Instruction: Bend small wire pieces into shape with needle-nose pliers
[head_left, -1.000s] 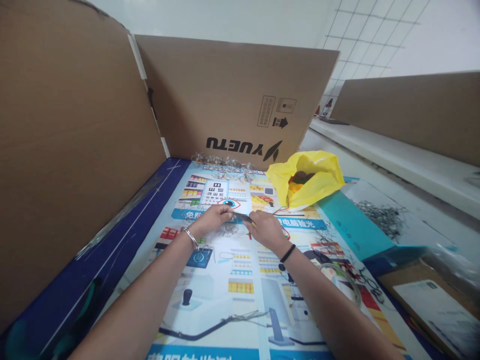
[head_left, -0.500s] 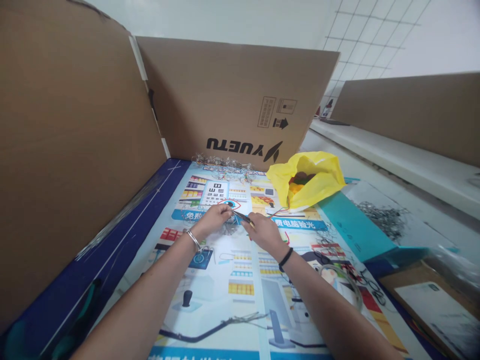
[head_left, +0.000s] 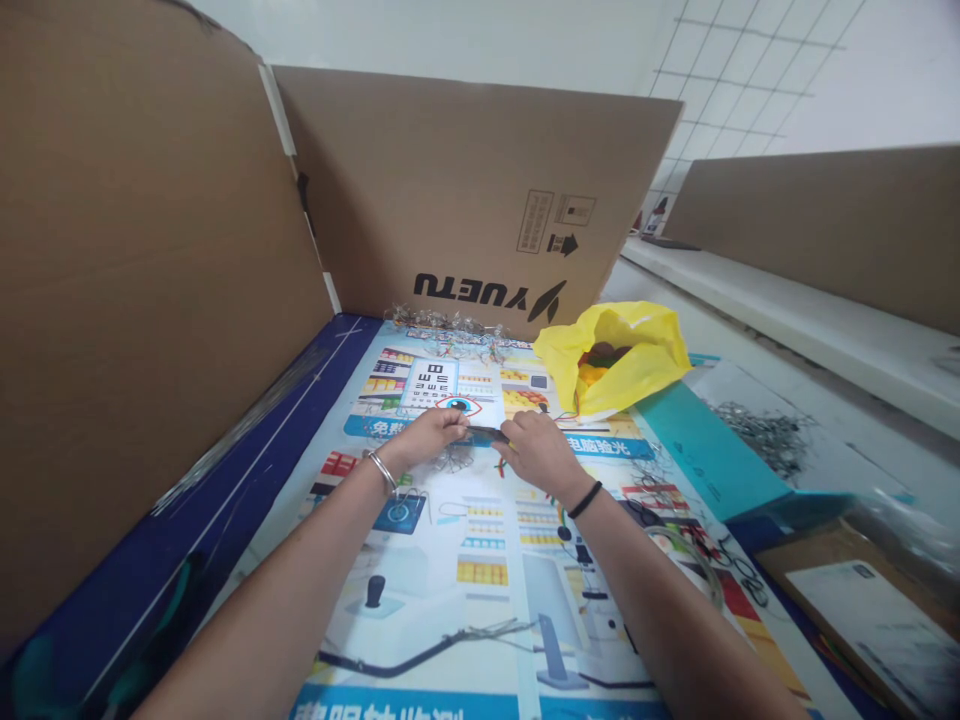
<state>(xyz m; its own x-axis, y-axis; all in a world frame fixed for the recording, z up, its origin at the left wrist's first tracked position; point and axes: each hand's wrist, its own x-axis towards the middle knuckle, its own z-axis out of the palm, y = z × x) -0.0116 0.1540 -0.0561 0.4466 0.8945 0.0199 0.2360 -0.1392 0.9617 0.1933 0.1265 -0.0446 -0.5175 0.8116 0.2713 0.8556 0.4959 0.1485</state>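
Head view, and it's close work to the near left of the yellow bag (head_left: 652, 350)! Right hand (head_left: 544, 455) is curled tight around one end of a dark, narrow tool (head_left: 487, 434). Left hand (head_left: 431, 435) meets the other end, thumb and fingertips pinched together right at the tip; whatever sits between them is too small to tell. So the tool bridges both hands, left of the bag and nearer the wearer, above the printed sheet (head_left: 427, 590). Left of the bag, a tangle of fine wire (head_left: 450, 325) runs along the foot of the cardboard panel (head_left: 450, 180). Right of it, past the teal flap (head_left: 712, 450), lies a dark wiry heap (head_left: 761, 430).
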